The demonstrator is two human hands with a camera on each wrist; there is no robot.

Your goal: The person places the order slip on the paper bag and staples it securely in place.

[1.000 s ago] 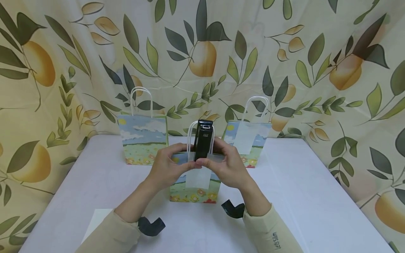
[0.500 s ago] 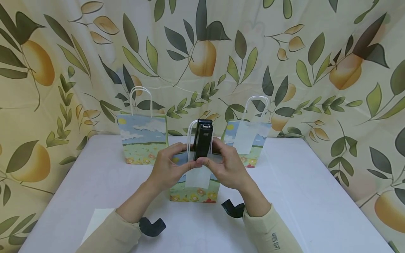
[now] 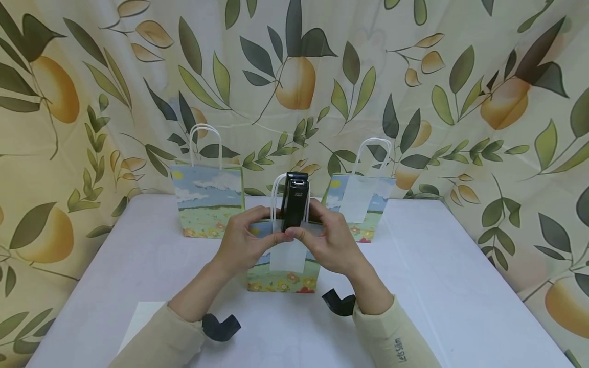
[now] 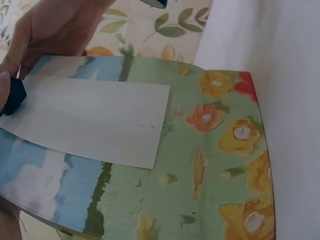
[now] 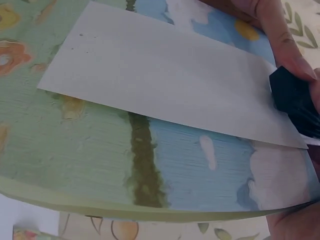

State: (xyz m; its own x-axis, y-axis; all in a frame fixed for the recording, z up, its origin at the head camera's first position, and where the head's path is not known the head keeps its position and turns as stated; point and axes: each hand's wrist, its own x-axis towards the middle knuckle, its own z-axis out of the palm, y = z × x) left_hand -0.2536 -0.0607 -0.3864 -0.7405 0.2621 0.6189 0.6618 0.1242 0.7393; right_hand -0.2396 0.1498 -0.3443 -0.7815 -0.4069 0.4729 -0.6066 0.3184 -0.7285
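Observation:
A black stapler (image 3: 295, 202) stands up on end at the top edge of the nearest paper bag (image 3: 281, 286), between its white cord handles. My left hand (image 3: 244, 240) and right hand (image 3: 336, 243) grip it from either side, thumbs meeting at its near end. The other fingers reach behind the bag and are partly hidden. Down the bag's front hangs a blank white paper strip (image 3: 287, 259), its top under the stapler. Both wrist views show the stapler's dark end (image 4: 15, 96) over the strip's upper end, against the bag's printed sky and flowers.
Two more bags with the same print stand behind, one at back left (image 3: 208, 199) and one at back right (image 3: 383, 204). The right one bears a white strip (image 3: 355, 199). A white sheet (image 3: 140, 322) lies by the left sleeve on the white-covered table (image 3: 460, 286).
Both hands keep their hold on the stapler at the bag's top. The stapler tilts very slightly; otherwise everything stays in place, apart from a slight shift of the head view.

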